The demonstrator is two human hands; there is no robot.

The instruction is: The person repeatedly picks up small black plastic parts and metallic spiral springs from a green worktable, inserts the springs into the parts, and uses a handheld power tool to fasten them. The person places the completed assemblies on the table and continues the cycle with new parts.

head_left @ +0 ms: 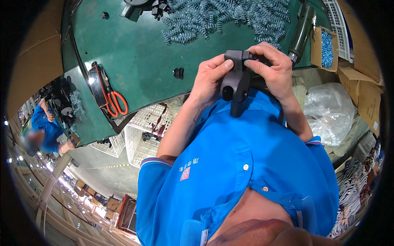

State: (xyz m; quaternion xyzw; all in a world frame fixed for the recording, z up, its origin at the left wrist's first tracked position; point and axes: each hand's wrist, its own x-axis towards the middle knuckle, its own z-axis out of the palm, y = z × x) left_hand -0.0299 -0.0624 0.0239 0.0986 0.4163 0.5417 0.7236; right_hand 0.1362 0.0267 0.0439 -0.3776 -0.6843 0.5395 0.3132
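Note:
Both hands are on a black moulded plastic part (237,82) with a round hole near its lower end, held in front of my chest at the table's near edge. My left hand (210,78) grips its left side, the thumb pressed on the upper block. My right hand (274,69) pinches the right side of that block, where a short black stub (246,55) shows between thumb and fingers. I cannot tell whether the stub is a separate piece. Beyond the hands lies a big heap of metal coil springs (230,16). Small black pieces (178,73) rest on the table left of them.
On the green table (139,49) lie orange-handled scissors (117,103) beside a dark phone-like slab (97,86). A dark green power screwdriver (303,30) and a carton of bluish screws (326,49) stand right. White crates (137,141) sit below; a co-worker (45,127) is far left.

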